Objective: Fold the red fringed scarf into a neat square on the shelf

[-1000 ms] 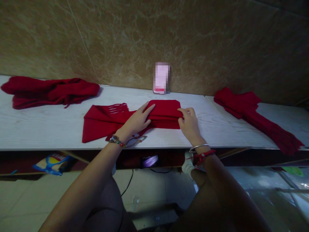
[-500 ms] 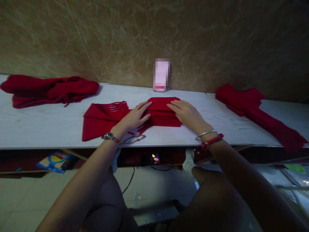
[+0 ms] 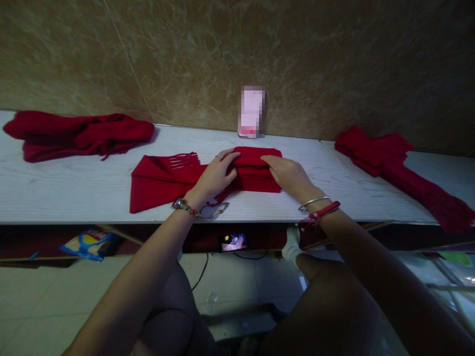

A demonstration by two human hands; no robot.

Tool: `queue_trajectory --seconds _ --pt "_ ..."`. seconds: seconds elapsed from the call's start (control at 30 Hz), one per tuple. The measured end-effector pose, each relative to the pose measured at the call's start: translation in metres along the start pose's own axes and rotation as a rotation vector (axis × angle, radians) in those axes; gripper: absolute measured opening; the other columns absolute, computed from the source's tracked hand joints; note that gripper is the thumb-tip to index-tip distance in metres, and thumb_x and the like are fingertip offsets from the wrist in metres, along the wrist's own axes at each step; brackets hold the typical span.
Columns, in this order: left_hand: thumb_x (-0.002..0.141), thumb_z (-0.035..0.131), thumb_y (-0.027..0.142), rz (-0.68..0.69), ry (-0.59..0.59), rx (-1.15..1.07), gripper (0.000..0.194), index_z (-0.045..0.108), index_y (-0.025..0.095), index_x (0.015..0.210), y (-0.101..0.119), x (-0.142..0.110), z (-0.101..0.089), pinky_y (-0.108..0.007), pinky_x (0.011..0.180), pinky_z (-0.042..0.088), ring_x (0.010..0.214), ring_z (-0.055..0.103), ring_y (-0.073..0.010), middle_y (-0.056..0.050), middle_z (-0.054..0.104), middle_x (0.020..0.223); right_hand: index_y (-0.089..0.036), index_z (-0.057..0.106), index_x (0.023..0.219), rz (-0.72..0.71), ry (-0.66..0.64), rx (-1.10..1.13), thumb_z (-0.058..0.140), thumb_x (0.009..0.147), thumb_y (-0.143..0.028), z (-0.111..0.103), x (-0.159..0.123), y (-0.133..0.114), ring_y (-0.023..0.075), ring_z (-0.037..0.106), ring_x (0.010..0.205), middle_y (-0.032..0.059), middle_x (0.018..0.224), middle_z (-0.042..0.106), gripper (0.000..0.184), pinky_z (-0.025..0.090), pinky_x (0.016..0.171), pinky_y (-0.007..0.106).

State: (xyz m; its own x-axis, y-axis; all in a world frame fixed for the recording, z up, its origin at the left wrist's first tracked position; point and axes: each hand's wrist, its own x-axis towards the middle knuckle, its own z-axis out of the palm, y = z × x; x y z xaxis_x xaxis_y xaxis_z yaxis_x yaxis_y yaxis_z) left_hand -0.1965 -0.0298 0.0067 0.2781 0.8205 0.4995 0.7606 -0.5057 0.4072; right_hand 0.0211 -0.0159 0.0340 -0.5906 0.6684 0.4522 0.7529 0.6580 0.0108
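A red fringed scarf [image 3: 258, 180] lies in front of me, its right part folded into a flat, layered rectangle. My left hand [image 3: 217, 175] grips the left side of the folded part, fingers curled over the far edge and thumb nearer to me. At the right side, my right hand [image 3: 291, 175] has its fingers bent and pressed together on the same far fold; its thumb is mostly hidden. The scarf's loose end [image 3: 159, 183] spreads to the left, partly under my left wrist, with fringe showing at its top.
On the white wood-grain counter [image 3: 67, 193] lie a bunched red cloth [image 3: 81, 133] at left and another red scarf [image 3: 389, 158] at right. A pixelated pink upright object [image 3: 251, 111] leans on the marbled wall. Below are a blue snack bag [image 3: 91, 243] and a lit screen [image 3: 233, 242].
My fingers have gone from lying flat on the folded scarf to curling around its far edge. The view has shifted slightly, and the screen below shows more clearly.
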Motion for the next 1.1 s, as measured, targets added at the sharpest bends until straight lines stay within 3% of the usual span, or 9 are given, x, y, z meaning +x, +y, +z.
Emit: queue_trajectory --seconds 0.17,0.33,0.57,0.8,1.0,1.1 --pt "0.082 0.042 0.008 -0.044 0.072 0.091 0.041 0.056 0.01 0.121 0.01 0.006 0.001 -0.039 0.101 0.043 0.115 0.055 -0.0208 -0.013 0.058 0.127 -0.01 0.062 0.113 0.014 0.047 -0.006 0.036 0.081 0.001 0.002 -0.002 -0.002 0.0239 0.06 0.109 0.014 0.118 0.064 0.043 0.051 0.094 0.042" --pt "0.085 0.034 0.004 -0.084 0.064 0.211 0.045 0.057 0.012 0.123 0.015 0.008 -0.005 -0.039 0.095 0.047 0.113 0.058 -0.0237 -0.013 0.054 0.132 -0.01 0.059 0.119 0.029 0.028 0.027 0.033 0.075 0.008 0.01 -0.007 0.001 0.0211 0.059 0.112 0.0125 0.12 0.064 0.055 0.047 0.1 0.04" --pt "0.088 0.034 0.006 0.056 0.14 0.22 0.044 0.058 0.017 0.122 0.014 0.005 -0.015 -0.036 0.099 0.045 0.118 0.055 -0.021 -0.008 0.052 0.135 -0.01 0.055 0.125 -0.001 0.069 0.096 0.032 0.077 0.006 0.008 -0.012 0.007 0.0194 0.054 0.119 0.0119 0.127 0.06 0.056 0.042 0.105 0.04" --pt "0.088 0.035 0.006 0.164 0.009 0.244 0.04 0.06 0.012 0.118 0.009 -0.008 -0.014 -0.041 0.094 0.049 0.114 0.058 -0.0226 -0.014 0.058 0.126 -0.016 0.056 0.124 -0.038 0.046 0.117 0.033 0.085 -0.003 0.007 -0.02 0.013 0.0181 0.053 0.12 0.0082 0.128 0.059 0.047 0.043 0.104 0.041" --pt "0.09 0.033 0.007 0.264 0.118 0.203 0.039 0.06 0.011 0.117 0.005 -0.012 -0.015 -0.042 0.1 0.045 0.121 0.052 -0.0213 -0.014 0.058 0.128 -0.016 0.059 0.119 -0.006 0.075 0.14 0.035 0.09 -0.012 0.008 -0.022 0.013 0.0207 0.054 0.119 0.0101 0.127 0.06 0.038 0.044 0.103 0.044" --pt "0.088 0.032 0.003 0.305 0.113 0.169 0.041 0.059 0.011 0.118 -0.001 -0.013 -0.016 -0.044 0.103 0.042 0.125 0.047 -0.021 -0.013 0.059 0.127 -0.014 0.06 0.117 -0.003 0.076 0.129 0.035 0.09 -0.012 0.007 -0.022 0.011 0.0201 0.055 0.118 0.0117 0.126 0.06 0.037 0.044 0.103 0.042"
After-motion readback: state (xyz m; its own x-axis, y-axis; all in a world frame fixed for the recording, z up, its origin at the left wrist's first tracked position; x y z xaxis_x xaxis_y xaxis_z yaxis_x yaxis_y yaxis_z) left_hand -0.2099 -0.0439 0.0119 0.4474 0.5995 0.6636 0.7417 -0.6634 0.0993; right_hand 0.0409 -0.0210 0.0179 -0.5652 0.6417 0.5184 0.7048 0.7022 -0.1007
